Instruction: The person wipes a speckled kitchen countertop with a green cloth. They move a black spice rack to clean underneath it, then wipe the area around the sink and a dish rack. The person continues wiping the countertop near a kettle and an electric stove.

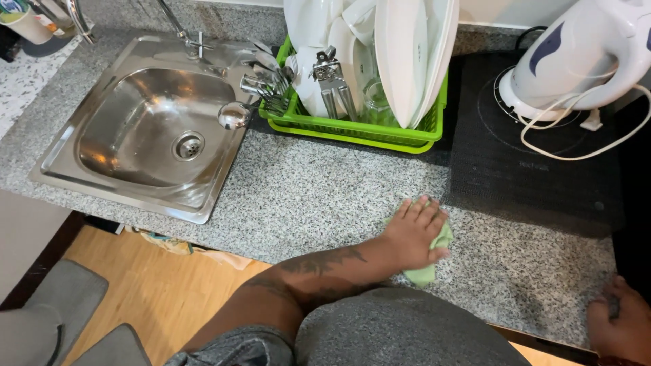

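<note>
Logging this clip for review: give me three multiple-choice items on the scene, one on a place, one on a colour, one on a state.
1. Where does the cloth lie?
A. in the sink
B. on the granite counter
C. on the cooktop

2. What colour is the dish rack?
A. green
B. blue
C. white

3. How is the left hand placed?
A. lifted clear
B. gripping a plate
C. pressed flat on the cloth

Key: 1 B, speckled counter shows around it; 2 A, bright green basket; 3 C, fingers spread over the cloth.

left hand (417,230) flat on green cloth (427,271) | granite counter (319,196) | right hand (620,318) on counter edge
</note>
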